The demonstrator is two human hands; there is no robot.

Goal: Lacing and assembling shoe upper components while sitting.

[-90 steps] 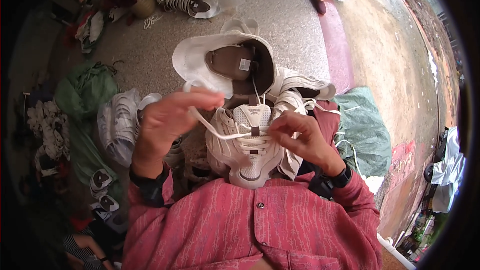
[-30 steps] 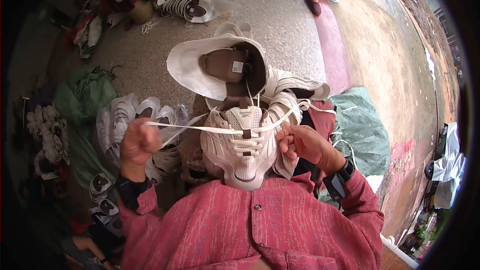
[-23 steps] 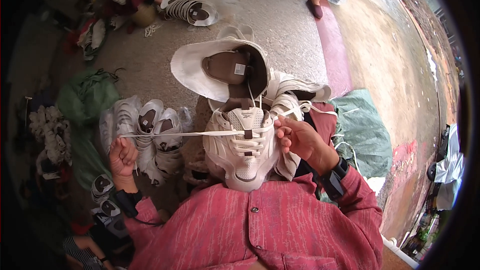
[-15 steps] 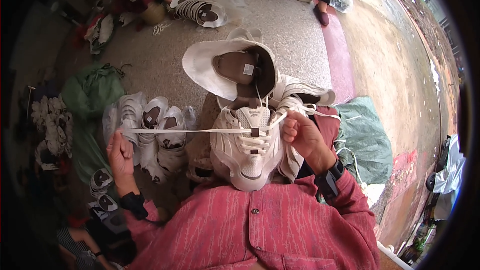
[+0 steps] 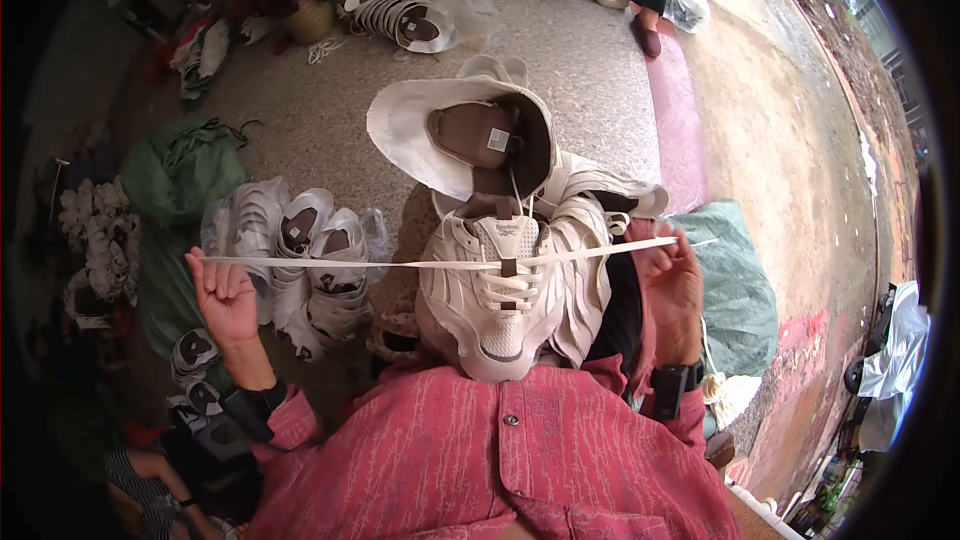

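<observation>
In front of my chest rests a beige sneaker upper (image 5: 462, 318), toe toward me, on a stack of nested uppers. Its white shoelace (image 5: 360, 263) crosses the top of the lacing and is stretched nearly straight to both sides. Out at the left, my left hand (image 5: 226, 305) pinches one stretch of the lace. On the opposite side, my right hand (image 5: 676, 290) pinches the other, with a short tail poking past the fingers. Just beyond the sneaker, a white upper (image 5: 400, 135) lies open, showing its brown insole.
Several stacked uppers (image 5: 335, 290) stand at the left by a green sack (image 5: 185, 175). Another green sack (image 5: 745, 290) lies at the right behind my right hand. More nested uppers (image 5: 400, 20) and other seated people, partly visible, are across the speckled floor (image 5: 590, 70).
My right hand has moved well to the right, drawing its side of the lace out long. My left hand has shifted a little farther left. The sneaker upper stays almost in place.
</observation>
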